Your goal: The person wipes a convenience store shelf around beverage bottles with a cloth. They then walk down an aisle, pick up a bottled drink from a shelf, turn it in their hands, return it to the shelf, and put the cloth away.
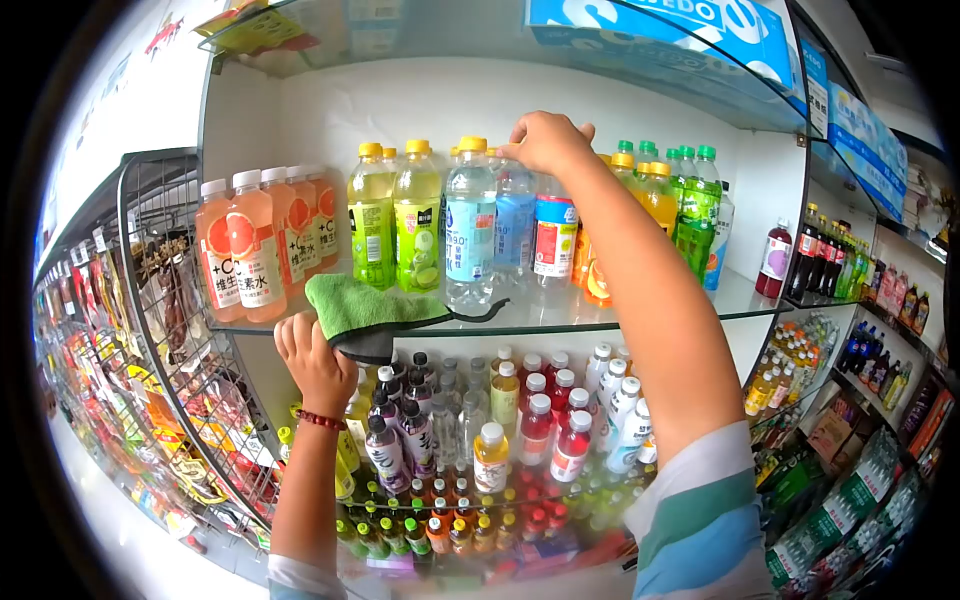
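Note:
My left hand [312,362] grips a green cloth [365,305] that lies over the front edge of a glass shelf [740,300]. A red bead bracelet circles that wrist. My right hand [547,142] reaches up and closes over the top of a clear bottle with a red and blue label [553,240] in the middle of the shelf. Beside it stand pale blue water bottles [471,230] with yellow caps, and to their left yellow-green drink bottles [372,225]. My right forearm crosses in front of orange bottles behind it.
Pink grapefruit drinks [245,250] stand at the shelf's left end, green bottles [698,215] at its right. Lower shelves hold many small bottles [530,420]. A wire rack with snack packets [150,350] stands on the left. More drink shelves [860,300] run along the right. Blue boxes [700,35] lie on top.

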The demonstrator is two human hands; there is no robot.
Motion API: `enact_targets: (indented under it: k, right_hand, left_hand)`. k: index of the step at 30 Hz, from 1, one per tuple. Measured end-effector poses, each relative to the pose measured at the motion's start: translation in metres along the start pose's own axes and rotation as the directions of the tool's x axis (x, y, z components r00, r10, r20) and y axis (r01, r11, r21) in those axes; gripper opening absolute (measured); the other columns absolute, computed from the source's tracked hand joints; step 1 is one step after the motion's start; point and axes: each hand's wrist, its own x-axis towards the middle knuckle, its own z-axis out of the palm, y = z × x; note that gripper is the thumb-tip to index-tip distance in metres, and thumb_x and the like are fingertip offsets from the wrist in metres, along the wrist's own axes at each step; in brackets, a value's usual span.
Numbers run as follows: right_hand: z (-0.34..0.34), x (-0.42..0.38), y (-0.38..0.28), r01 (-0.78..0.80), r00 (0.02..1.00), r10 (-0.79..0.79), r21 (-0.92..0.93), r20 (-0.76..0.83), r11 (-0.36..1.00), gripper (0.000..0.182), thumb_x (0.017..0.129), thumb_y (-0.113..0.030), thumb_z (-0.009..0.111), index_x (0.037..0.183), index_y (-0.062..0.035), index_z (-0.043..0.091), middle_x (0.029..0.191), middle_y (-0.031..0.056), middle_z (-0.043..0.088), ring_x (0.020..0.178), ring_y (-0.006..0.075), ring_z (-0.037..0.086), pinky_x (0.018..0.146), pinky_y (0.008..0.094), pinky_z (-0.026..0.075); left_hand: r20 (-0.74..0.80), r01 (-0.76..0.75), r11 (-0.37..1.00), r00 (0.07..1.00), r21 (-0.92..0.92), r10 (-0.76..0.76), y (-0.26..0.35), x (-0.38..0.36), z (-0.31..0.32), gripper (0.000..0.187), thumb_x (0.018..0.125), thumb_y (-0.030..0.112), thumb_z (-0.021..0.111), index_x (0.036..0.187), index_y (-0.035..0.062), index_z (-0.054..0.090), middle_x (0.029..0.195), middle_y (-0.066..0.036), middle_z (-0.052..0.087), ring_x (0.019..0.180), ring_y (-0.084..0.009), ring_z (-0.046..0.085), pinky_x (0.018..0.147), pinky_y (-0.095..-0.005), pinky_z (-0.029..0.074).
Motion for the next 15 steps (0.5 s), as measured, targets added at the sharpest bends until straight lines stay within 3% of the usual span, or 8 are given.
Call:
enact_targets:
  k: [4,6,9,12,14,15]
  right_hand:
    - [0.0,0.013,0.016,0.006,0.998,-0.011,0.082,0.058,0.997,0.038,0.088,-0.051,0.081,0.113,-0.0216,0.08,0.11,-0.0001,0.079,0.111,0.022,0.069,0.116,0.0609,0.024]
    - [0.0,0.023,0.025,0.109,0.976,-0.158,0.291,0.152,0.951,0.043,0.09,-0.039,0.082,0.122,-0.0111,0.077,0.117,0.0116,0.077,0.114,0.0222,0.069,0.102,0.0421,0.05]
    - [0.0,0.025,0.037,0.145,0.954,-0.243,0.438,0.177,0.887,0.052,0.091,-0.032,0.082,0.133,-0.0045,0.07,0.124,0.0167,0.073,0.117,0.0228,0.068,0.101,0.0359,0.054]
    - [0.003,0.033,0.045,0.161,0.918,-0.325,0.537,0.226,0.828,0.059,0.093,-0.035,0.08,0.14,-0.0028,0.064,0.13,0.0177,0.071,0.118,0.0232,0.068,0.102,0.0361,0.052]
    - [0.003,0.031,0.045,0.151,0.928,-0.301,0.515,0.221,0.844,0.06,0.093,-0.036,0.08,0.14,-0.0023,0.063,0.13,0.0179,0.071,0.119,0.0237,0.068,0.103,0.0357,0.052]
    - [0.002,0.03,0.044,0.143,0.938,-0.277,0.493,0.21,0.858,0.061,0.093,-0.038,0.08,0.139,-0.0019,0.063,0.129,0.018,0.071,0.119,0.0242,0.067,0.103,0.0352,0.052]
  left_hand:
    - [-0.014,-0.024,1.0,1.0,0.021,0.024,-0.012,-0.008,0.011,0.042,0.095,0.033,0.047,0.116,0.0011,0.062,0.126,-0.022,0.057,0.124,-0.0461,0.049,0.115,-0.0596,0.031]
    - [-0.029,-0.04,0.999,0.999,0.018,0.04,-0.013,-0.008,0.012,0.042,0.095,0.034,0.047,0.116,0.0013,0.062,0.125,-0.022,0.057,0.123,-0.0459,0.049,0.114,-0.0594,0.031]
    - [-0.068,-0.056,0.998,0.996,0.026,0.058,-0.012,-0.007,0.013,0.042,0.096,0.035,0.046,0.116,0.0018,0.062,0.123,-0.022,0.058,0.122,-0.0458,0.049,0.114,-0.0593,0.031]
    - [-0.074,-0.054,0.998,0.996,0.025,0.056,-0.012,-0.007,0.014,0.042,0.096,0.036,0.046,0.116,0.0017,0.062,0.122,-0.021,0.058,0.121,-0.0458,0.05,0.113,-0.0593,0.032]
    - [-0.059,-0.046,0.999,0.997,0.021,0.047,-0.011,-0.006,0.012,0.042,0.096,0.036,0.046,0.115,0.0014,0.061,0.121,-0.021,0.058,0.12,-0.0458,0.05,0.112,-0.0593,0.032]
    - [-0.074,-0.066,0.997,0.995,0.026,0.068,-0.011,-0.005,0.011,0.046,0.101,0.04,0.041,0.116,0.0017,0.061,0.12,-0.021,0.057,0.118,-0.0457,0.05,0.111,-0.058,0.033]
